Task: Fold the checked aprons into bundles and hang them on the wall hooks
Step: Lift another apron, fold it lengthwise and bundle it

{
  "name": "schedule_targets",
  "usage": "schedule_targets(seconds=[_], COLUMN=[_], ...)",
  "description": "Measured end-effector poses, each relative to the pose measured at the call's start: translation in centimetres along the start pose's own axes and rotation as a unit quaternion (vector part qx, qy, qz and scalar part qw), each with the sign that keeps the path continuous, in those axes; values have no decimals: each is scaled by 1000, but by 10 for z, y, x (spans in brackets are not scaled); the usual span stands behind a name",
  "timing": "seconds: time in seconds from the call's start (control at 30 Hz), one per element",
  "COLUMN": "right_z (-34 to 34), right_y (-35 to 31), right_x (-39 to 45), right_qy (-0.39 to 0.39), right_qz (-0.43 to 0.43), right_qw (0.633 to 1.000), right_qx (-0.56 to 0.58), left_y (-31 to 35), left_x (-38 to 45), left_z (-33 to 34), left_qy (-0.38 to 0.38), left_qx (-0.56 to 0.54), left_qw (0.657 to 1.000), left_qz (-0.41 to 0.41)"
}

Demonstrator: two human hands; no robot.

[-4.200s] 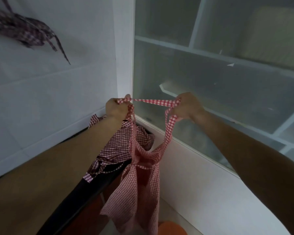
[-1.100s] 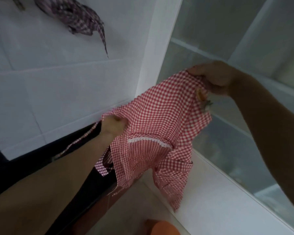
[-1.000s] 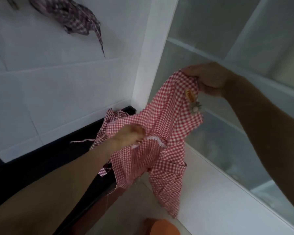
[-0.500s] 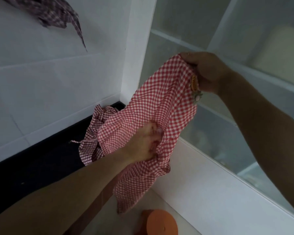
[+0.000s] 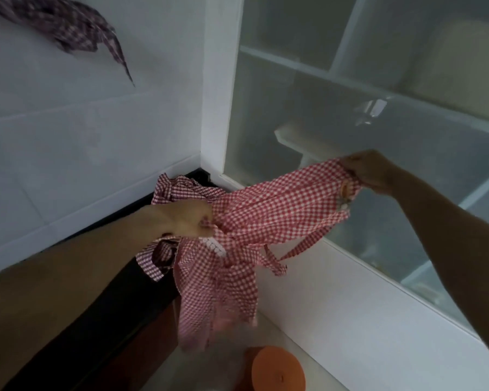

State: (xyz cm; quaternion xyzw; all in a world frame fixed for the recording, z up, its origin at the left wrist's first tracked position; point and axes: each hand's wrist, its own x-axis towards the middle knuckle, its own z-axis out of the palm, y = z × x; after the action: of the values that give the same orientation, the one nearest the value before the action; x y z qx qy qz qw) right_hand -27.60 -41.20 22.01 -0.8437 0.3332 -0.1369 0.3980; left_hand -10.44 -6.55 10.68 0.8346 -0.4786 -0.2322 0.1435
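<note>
**Gathering the red apron into a tight bundle**

Nearest, below the hands, an orange round object (image 5: pixel 277 369) sits on the pale floor, and the loose lower part of the red checked apron (image 5: pixel 268 210) dangles above it.

The left hand (image 5: pixel 187 220) is closed round a gathered bunch of the cloth near a white lace trim (image 5: pixel 213 245), fingers curled into the fabric. The right hand (image 5: pixel 371 172), out to the right and a little higher, pinches the far end of the apron beside a small orange patch (image 5: pixel 345 189). Between the hands the cloth runs as a loosely rolled band, and a tie strap (image 5: pixel 299 248) hangs under it.

To do this step well, I judge the band should be kept taut between the hands while the right end is brought toward the left, so the layers stack instead of sagging. The hanging tail and strap should be tucked or wound in before the bundle is closed; otherwise it will likely come apart on the hook.

Just behind the left hand, a second checked apron (image 5: pixel 181 189) lies crumpled on the dark tabletop (image 5: pixel 76 241), waiting its turn. Beyond the right hand stand frosted cabinet panels (image 5: pixel 336 122). Farthest, high to the left of the hands, a darker checked bundle (image 5: pixel 65 32) already hangs on the white wall (image 5: pixel 68 131); its hook is not visible.
</note>
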Motion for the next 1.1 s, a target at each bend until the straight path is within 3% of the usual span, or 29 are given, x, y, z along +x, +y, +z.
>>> schedule_targets(seconds=[0.1,0.2,0.33,0.4,0.43,0.53,0.6,0.73,0.8,0.87,0.93,1.03,1.1], right_z=[18,31,38,41,44,51,55,57,60,67,81,103,122], right_y=[39,41,26,22,19,14,7,-2,-4,-10,-19,-42,-64], right_x=[15,25,36,41,44,50,51,66,71,68,70,74,76], right_qy=[25,41,12,12,18,33,24,15,-21,-84,-120,-158,-202], right_qz=[41,40,4,-4,-12,-55,-71,-85,-76,-69,-89,-99,-107], right_qw=[998,997,1000,1000,999,997,997,996,997,994,989,982,973], right_qx=[30,48,23,-12,-24,-36,-26,-2,23,28,12,13,33], left_y=[2,3,3,5,5,3,-5,-19,-34,-49,-58,-51,-46], left_x=[-6,-11,-19,-23,-26,-34,-34,-39,-44,-52,-61,-87,-110], left_z=[-20,-27,-25,-27,-29,-21,-13,-12,-12,-18,-33,-84,-125], left_qy=[178,197,318,285,235,-28,-42,103,137,189,259,398,517], left_qx=[-119,-90,-119,-170,-184,-125,-107,-217,-251,-146,-39,42,83], left_qw=[976,976,940,943,953,988,990,962,943,948,931,863,786], left_qz=[-23,0,26,-11,-49,-89,-82,-127,-173,-211,-256,-309,-328])
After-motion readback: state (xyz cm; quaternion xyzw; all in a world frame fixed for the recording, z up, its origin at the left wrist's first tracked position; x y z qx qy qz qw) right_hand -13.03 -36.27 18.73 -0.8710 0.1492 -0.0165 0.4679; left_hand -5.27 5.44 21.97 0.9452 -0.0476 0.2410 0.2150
